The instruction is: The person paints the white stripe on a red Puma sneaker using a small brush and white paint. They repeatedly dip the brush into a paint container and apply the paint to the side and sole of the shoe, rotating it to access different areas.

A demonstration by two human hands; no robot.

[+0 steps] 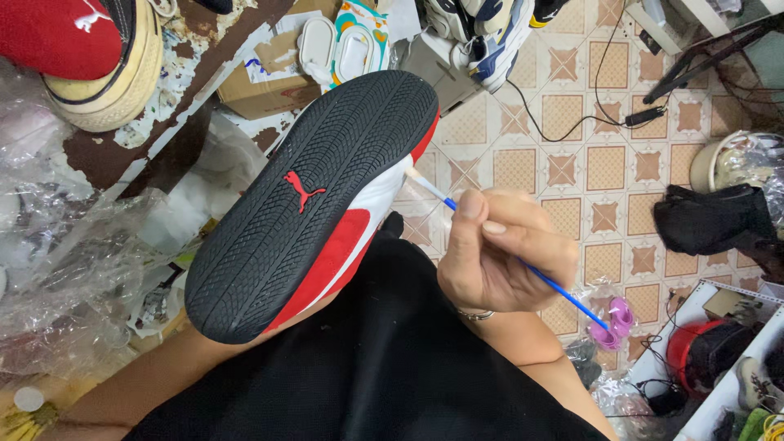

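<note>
A red and white shoe is held up over my lap with its black ribbed sole facing me, toe at the upper right. My right hand pinches a thin blue-handled brush. The brush's pale tip touches the white side of the shoe just below the sole edge. My left forearm runs up under the heel. The left hand itself is hidden behind the shoe.
A red shoe with a cream sole lies at the top left above crumpled clear plastic. A cardboard box, sneakers, a black cable, black cloth and a white shelf surround me on the tiled floor.
</note>
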